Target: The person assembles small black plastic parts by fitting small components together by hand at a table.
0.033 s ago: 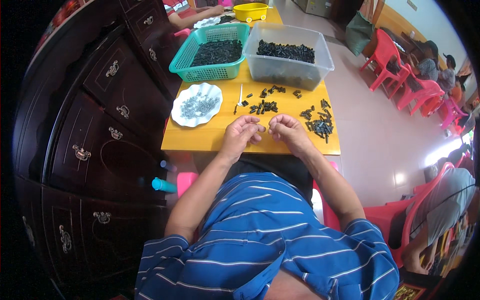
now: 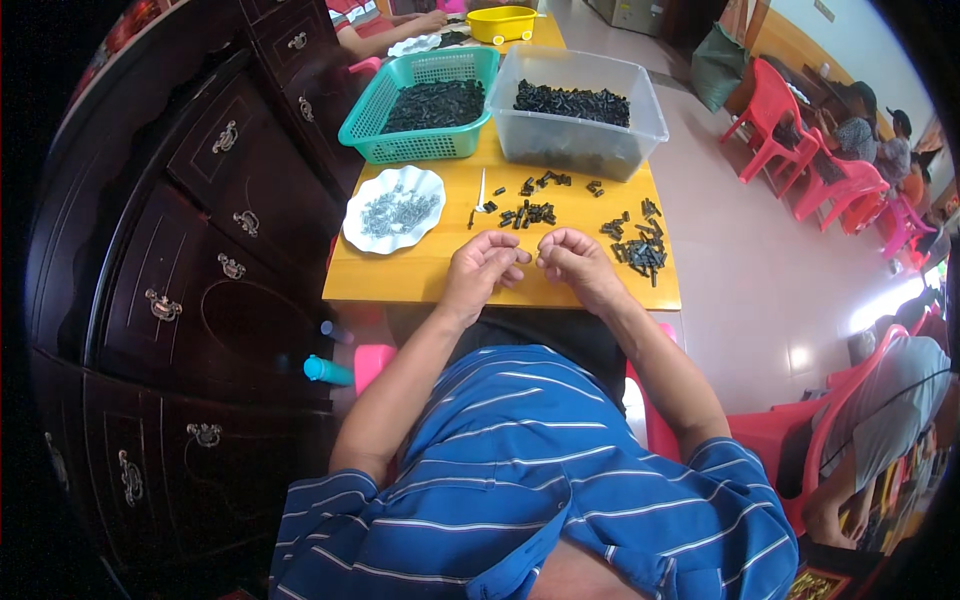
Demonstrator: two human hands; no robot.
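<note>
Over the near edge of the yellow table (image 2: 400,285), my left hand (image 2: 484,272) and my right hand (image 2: 578,268) face each other, a small gap between their fingertips. Thumb and fingers are pinched together on both; whatever they hold is too small or hidden to name. Just beyond them lie short black tubular pieces (image 2: 528,214) in a loose group. More black pieces (image 2: 642,250) are heaped to the right of my right hand. Left of my left hand, a white wavy-rimmed plate (image 2: 358,222) carries many small, shiny, thin pieces. A thin white stick-like tool (image 2: 482,190) lies near the plate.
Across the table stand a green perforated basket (image 2: 360,146) and a clear plastic bin (image 2: 575,150), both filled with black pieces. Behind them is a yellow toy-cart-shaped tub (image 2: 502,24). A dark wooden cabinet (image 2: 190,250) flanks the left side. Red chairs (image 2: 775,120) and seated people are at right.
</note>
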